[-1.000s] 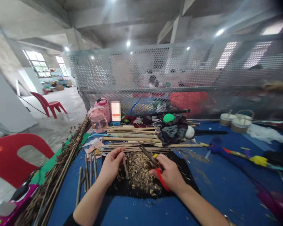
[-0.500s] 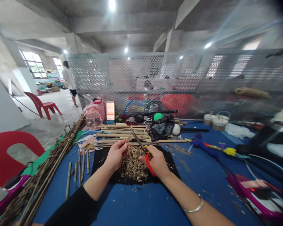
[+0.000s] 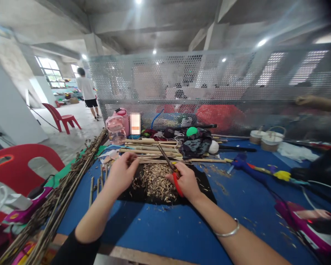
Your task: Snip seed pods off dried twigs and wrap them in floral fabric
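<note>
My right hand (image 3: 185, 182) is closed around red-handled shears (image 3: 174, 173), whose dark blades point up and away over a heap of wood shavings (image 3: 156, 182) on a black cloth (image 3: 198, 191). My left hand (image 3: 122, 173) hovers at the left edge of the cloth, fingers curled toward short cut sticks (image 3: 100, 180); I cannot make out anything in it. Long bamboo sticks (image 3: 146, 150) lie just beyond the heap.
The blue table (image 3: 165, 228) carries a bundle of dry twigs (image 3: 66, 191) along its left edge, a pink bottle (image 3: 116, 129), dark fabric with a green ball (image 3: 192, 131), round wooden boxes (image 3: 267, 139) and coloured tools at right. A perforated metal screen (image 3: 209, 84) stands behind. A person stands far left by red chairs (image 3: 19, 165).
My left hand has moved left from the heap to the short sticks; the thin stick it held is gone from view. The camera shifted; the shears stay in my right hand.
</note>
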`<state>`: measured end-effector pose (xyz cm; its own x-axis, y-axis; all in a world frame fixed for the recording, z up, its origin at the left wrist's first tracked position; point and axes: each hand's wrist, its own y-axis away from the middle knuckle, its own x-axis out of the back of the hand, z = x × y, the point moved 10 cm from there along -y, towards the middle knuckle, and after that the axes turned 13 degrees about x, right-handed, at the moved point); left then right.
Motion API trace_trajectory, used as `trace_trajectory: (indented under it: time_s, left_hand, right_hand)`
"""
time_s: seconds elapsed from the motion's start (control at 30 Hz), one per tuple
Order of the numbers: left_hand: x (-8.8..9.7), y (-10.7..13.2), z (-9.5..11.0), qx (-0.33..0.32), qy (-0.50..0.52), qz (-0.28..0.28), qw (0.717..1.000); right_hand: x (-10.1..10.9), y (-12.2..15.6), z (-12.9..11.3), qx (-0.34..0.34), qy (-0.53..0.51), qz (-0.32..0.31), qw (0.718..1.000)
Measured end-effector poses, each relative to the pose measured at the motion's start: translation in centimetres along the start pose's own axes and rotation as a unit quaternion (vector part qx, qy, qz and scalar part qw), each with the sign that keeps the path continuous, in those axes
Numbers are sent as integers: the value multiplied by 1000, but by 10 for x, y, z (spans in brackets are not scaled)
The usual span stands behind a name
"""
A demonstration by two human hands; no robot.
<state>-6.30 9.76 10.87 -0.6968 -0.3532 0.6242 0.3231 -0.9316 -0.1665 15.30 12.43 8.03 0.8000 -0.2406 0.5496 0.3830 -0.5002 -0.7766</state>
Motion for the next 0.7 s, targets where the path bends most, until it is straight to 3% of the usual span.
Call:
trace_trajectory:
  time_s: [0.03,0.1,0.17,0.2,0.27,0.47,0.57,0.7]
  left_hand:
    - [19,5,-19,37,-96,33,994]
    - [48,19,-68,152,-250,63,954]
    - [59,35,-112,252,-327,40,910]
    - [60,40,-123,274,-343,38,898]
    - [53,43,-129,278,-351,47,893]
    - [30,25,-120,242,-362,55,898]
    - [38,19,-127,220,-377,55,898]
    - [63,22,-136,200,-400,74,891]
  right_hand:
    - [0,0,-1,0,0,0,1000]
    - [1,0,-2,0,0,1,1000]
    - [1,0,-4,-1,-1,-1,1000]
    - [1,0,-5,-2,-3,-2,1000]
    - [1,1,-5,-6,-6,-3,1000]
    - [3,7,-6,-16,-12,-12,1000]
    - [7,8,-7,-15,-10,-10,1000]
    - [6,8,-4,-24,-14,-16,999]
